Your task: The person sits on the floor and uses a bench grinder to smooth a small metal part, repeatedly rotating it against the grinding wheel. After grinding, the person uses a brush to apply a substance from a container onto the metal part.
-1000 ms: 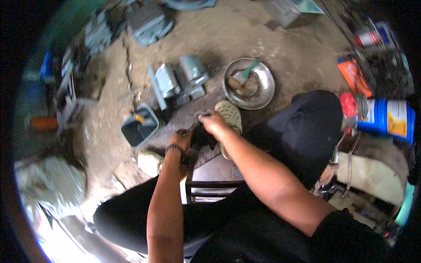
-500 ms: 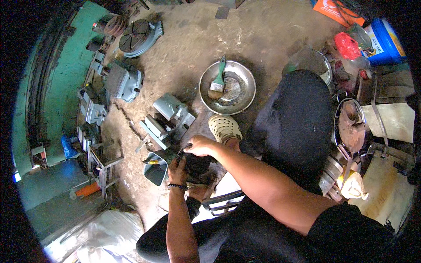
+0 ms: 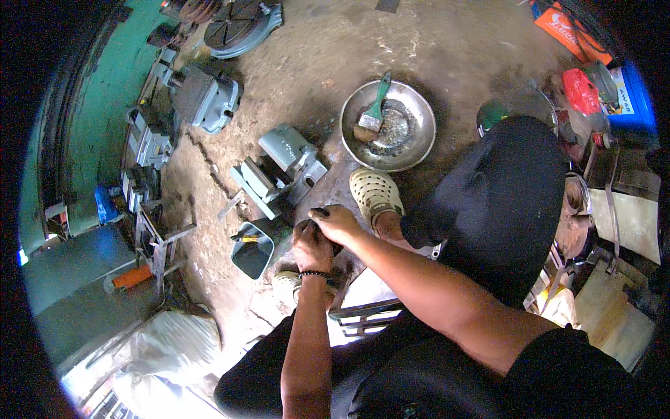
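Observation:
My left hand and my right hand are together in front of me, fingers closed around a dark, cloth-like piece. Most of it is hidden under the hands; a bit sticks out above the right fingers. Just beyond them on the floor lies a grey machine vise. To the left of my hands stands a square-mouthed grey container with a yellow-and-black tool inside. Farther off, a round metal basin holds a green-handled paintbrush leaning inside it.
More grey vises and a round slotted table line the left side. A metal frame stands nearer. My shoe is beside the basin. On the right are a blue bucket, a red bag and metal scraps.
My hands have drawn closer together over the dark piece, covering more of it. The view has shifted, so the floor things appear farther right or lower-left objects slightly moved in frame.

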`<state>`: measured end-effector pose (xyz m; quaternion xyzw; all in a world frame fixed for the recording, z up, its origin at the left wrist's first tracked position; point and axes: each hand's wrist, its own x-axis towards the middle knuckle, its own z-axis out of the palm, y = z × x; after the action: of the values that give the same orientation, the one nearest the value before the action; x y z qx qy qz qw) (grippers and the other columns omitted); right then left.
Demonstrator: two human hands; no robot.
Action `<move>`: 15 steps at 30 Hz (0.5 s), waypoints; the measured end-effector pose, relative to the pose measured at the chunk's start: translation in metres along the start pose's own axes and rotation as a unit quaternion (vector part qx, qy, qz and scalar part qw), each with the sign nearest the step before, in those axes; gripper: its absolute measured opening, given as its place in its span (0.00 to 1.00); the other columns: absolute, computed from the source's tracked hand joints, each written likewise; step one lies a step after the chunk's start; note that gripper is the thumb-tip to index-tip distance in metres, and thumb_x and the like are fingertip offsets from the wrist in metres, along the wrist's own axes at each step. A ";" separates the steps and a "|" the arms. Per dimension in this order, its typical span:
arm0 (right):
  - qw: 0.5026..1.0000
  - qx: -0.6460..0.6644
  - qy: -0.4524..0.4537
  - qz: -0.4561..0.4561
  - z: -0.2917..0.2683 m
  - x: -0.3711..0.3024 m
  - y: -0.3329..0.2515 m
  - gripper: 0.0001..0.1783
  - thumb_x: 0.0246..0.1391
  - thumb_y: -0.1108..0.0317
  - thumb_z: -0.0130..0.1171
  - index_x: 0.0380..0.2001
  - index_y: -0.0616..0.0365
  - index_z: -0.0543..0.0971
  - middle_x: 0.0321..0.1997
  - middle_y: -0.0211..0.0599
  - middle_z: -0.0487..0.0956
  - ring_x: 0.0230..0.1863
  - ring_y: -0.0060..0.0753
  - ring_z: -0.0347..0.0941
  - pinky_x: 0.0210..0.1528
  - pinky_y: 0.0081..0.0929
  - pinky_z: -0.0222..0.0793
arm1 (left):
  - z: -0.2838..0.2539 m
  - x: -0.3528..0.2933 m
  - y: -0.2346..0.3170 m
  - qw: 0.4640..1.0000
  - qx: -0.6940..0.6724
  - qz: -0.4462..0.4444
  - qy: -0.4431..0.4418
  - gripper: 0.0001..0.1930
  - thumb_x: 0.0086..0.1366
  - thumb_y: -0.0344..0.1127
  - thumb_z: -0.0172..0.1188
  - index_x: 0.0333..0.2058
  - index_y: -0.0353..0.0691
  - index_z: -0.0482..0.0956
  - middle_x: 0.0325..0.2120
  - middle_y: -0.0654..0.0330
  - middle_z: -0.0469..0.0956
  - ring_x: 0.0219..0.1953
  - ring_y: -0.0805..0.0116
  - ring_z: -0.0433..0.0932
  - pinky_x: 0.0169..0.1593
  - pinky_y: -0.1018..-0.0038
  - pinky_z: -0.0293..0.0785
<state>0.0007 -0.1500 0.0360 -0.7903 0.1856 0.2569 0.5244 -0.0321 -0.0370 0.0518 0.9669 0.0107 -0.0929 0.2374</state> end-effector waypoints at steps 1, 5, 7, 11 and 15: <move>0.993 0.074 -0.075 0.051 -0.004 0.003 0.006 0.33 0.52 0.40 0.56 0.39 0.64 0.81 0.41 0.55 0.80 0.45 0.51 0.78 0.47 0.37 0.72 | 0.002 0.002 -0.002 0.997 -0.033 -0.058 -0.040 0.14 0.57 0.40 0.58 0.40 0.41 0.81 0.44 0.46 0.76 0.44 0.47 0.77 0.48 0.59 0.74; 0.985 0.086 -0.118 0.089 -0.009 0.016 0.014 0.32 0.48 0.45 0.64 0.43 0.66 0.79 0.46 0.52 0.80 0.47 0.37 0.76 0.50 0.32 0.69 | 0.009 0.017 -0.024 0.987 -0.018 0.042 -0.151 0.20 0.57 0.46 0.59 0.44 0.40 0.79 0.47 0.43 0.74 0.48 0.44 0.74 0.53 0.57 0.70; 0.991 0.008 -0.068 0.119 -0.010 0.028 0.013 0.31 0.47 0.47 0.65 0.42 0.66 0.79 0.44 0.50 0.81 0.43 0.38 0.77 0.45 0.33 0.70 | 0.009 0.014 -0.039 0.950 -0.262 -0.018 -0.169 0.21 0.60 0.47 0.58 0.44 0.36 0.78 0.47 0.47 0.76 0.46 0.53 0.76 0.50 0.63 0.72; 0.979 0.170 -0.038 0.105 -0.006 0.049 0.002 0.19 0.49 0.60 0.66 0.39 0.64 0.80 0.38 0.43 0.82 0.37 0.35 0.76 0.40 0.34 0.69 | 0.017 0.020 -0.055 0.722 -0.593 -0.349 -0.071 0.28 0.63 0.56 0.56 0.50 0.37 0.75 0.44 0.57 0.77 0.43 0.68 0.75 0.46 0.70 0.73; 0.963 0.251 -0.045 0.085 0.019 0.076 -0.026 0.15 0.52 0.63 0.64 0.40 0.60 0.80 0.40 0.39 0.81 0.39 0.32 0.73 0.45 0.34 0.67 | 0.031 0.051 -0.057 0.731 -0.569 -0.375 -0.033 0.39 0.60 0.64 0.56 0.51 0.28 0.74 0.45 0.55 0.77 0.45 0.67 0.75 0.50 0.74 0.70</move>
<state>0.0719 -0.1245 0.0037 -0.6022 0.2872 0.2807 0.6900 0.0085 -0.0015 -0.0103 0.5652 0.4151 -0.1830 0.6891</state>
